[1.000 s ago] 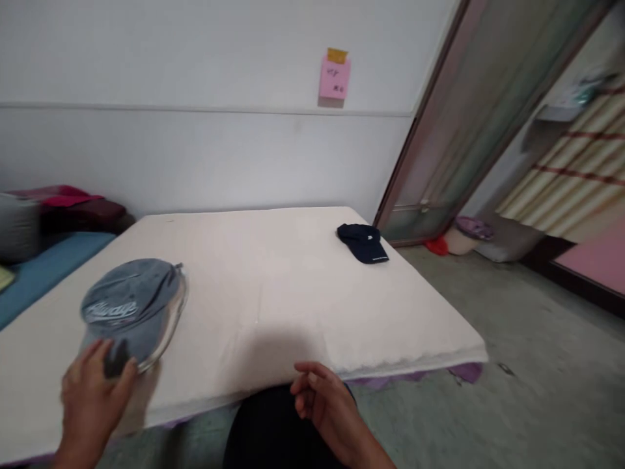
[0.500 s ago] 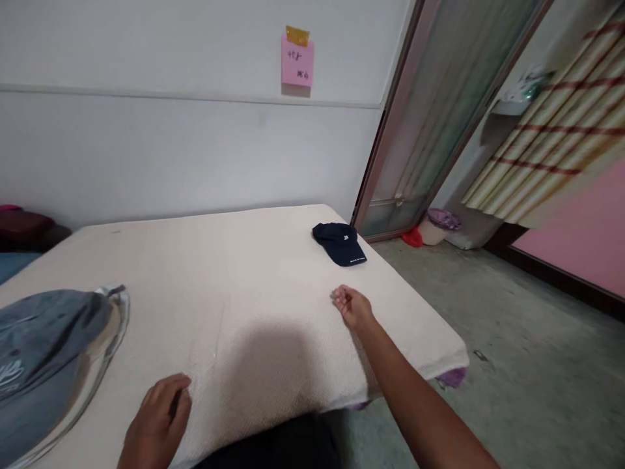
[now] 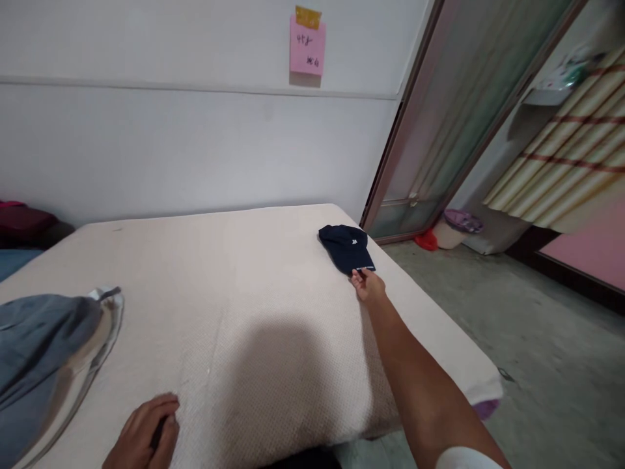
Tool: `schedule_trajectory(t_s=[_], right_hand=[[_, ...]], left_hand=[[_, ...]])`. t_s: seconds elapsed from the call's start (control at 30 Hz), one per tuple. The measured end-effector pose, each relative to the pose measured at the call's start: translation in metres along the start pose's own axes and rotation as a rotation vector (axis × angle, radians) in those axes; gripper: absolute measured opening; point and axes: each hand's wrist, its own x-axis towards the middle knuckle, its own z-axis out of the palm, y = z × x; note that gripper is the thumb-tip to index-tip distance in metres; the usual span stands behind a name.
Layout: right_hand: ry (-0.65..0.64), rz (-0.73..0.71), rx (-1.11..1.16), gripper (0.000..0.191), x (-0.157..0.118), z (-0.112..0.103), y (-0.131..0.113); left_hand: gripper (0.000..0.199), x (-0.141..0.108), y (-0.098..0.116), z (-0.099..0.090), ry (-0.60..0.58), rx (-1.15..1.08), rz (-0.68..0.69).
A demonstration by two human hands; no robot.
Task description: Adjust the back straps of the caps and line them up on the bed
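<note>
I read the right hand (image 3: 370, 284) at the near edge of the navy baseball cap (image 3: 346, 249). Fingers are curled and drawn close together, with the fingertips at the brim, beside its line of small white lettering. From my position I cannot tell whether the brim is pinched between thumb and fingers or only touched. The cap lies directly beyond this hand, crown away from it and brim toward it; a small white emblem marks the front of the crown. The right arm is extended, and a white sleeve (image 3: 466, 458) shows at its lower end.

I read the left hand (image 3: 144, 433) as half open: fingers loosely bent, thumb apart from them, nothing held. It is positioned over the cream textured cover (image 3: 205, 273); I cannot confirm contact. The grey cap (image 3: 46, 352) lies to the left of this hand and slightly forward, apart from it and partly out of view, with its pale inside exposed along the side nearest the hand.

Reference items beyond the right hand: a pink note (image 3: 307, 49), fixed to the white wall (image 3: 170, 150) by brown tape (image 3: 308, 17). Forward and right of the same hand, on the floor: a waste bin (image 3: 448, 236) with a purple liner, and a red bag (image 3: 426, 240) just beside it.
</note>
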Motion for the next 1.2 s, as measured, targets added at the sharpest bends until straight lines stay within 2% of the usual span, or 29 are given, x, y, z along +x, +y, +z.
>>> schedule_trajectory(t_s=[0.1, 0.17, 0.27, 0.33, 0.4, 0.43, 0.5, 0.53, 0.57, 0.6, 0.63, 0.7, 0.8, 0.9, 0.97, 1.07, 1.13, 1.2], right_hand=[[-0.063, 0.068, 0.029, 0.03, -0.037, -0.01, 0.014], [-0.119, 0.131, 0.051, 0.007, -0.077, -0.023, 0.031], [-0.2, 0.244, 0.086, 0.017, -0.151, -0.047, 0.061], [-0.23, 0.319, 0.098, 0.016, -0.204, -0.062, 0.08], [-0.252, 0.441, 0.166, 0.015, -0.253, -0.076, 0.095], [-0.251, 0.493, 0.209, 0.018, -0.276, -0.082, 0.102], [-0.266, 0.557, 0.211, 0.023, -0.315, -0.093, 0.115], [-0.296, 0.578, 0.198, 0.025, -0.331, -0.099, 0.122], [-0.346, 0.603, 0.166, 0.025, -0.345, -0.104, 0.129], [-0.396, 0.629, 0.131, 0.026, -0.356, -0.11, 0.136], [-0.436, 0.651, 0.096, 0.028, -0.365, -0.115, 0.144], [-0.487, 0.655, 0.029, 0.032, -0.375, -0.124, 0.159], [-0.55, 0.648, -0.09, 0.036, -0.381, -0.129, 0.179], [-0.624, 0.606, -0.279, 0.041, -0.382, -0.125, 0.191], [-0.664, 0.517, -0.406, 0.045, -0.382, -0.121, 0.194], [-0.703, 0.373, -0.538, 0.044, -0.385, -0.121, 0.185], [-0.702, 0.286, -0.582, 0.041, -0.389, -0.121, 0.167], [-0.672, 0.171, -0.582, 0.036, -0.396, -0.12, 0.142]], left_hand=[[0.016, 0.002, 0.006, -0.003, 0.007, -0.028, -0.033], [0.015, 0.005, 0.01, -0.007, 0.01, -0.067, -0.057], [0.018, 0.011, 0.022, -0.012, 0.01, -0.173, -0.143], [0.024, 0.017, 0.04, -0.015, 0.01, -0.332, -0.284], [0.034, 0.023, 0.068, -0.02, -0.052, -0.626, -0.476], [0.039, 0.027, 0.085, -0.023, -0.14, -0.838, -0.552], [0.052, 0.035, 0.117, -0.035, -0.249, -1.294, -0.674], [0.055, 0.04, 0.129, -0.044, -0.265, -1.469, -0.699], [0.052, 0.045, 0.138, -0.053, -0.208, -1.6, -0.704], [0.047, 0.049, 0.143, -0.065, -0.074, -1.702, -0.704], [0.044, 0.054, 0.144, -0.077, 0.038, -1.77, -0.701], [0.037, 0.06, 0.141, -0.103, 0.171, -1.805, -0.691], [0.027, 0.059, 0.142, -0.141, 0.291, -1.852, -0.673], [0.025, 0.047, 0.164, -0.167, 0.385, -1.809, -0.585], [0.03, 0.033, 0.18, -0.176, 0.367, -1.666, -0.543], [0.034, 0.008, 0.193, -0.18, 0.233, -1.362, -0.513], [0.036, -0.009, 0.195, -0.18, 0.113, -1.221, -0.458], [0.036, -0.024, 0.197, -0.18, -0.011, -1.172, -0.404]])
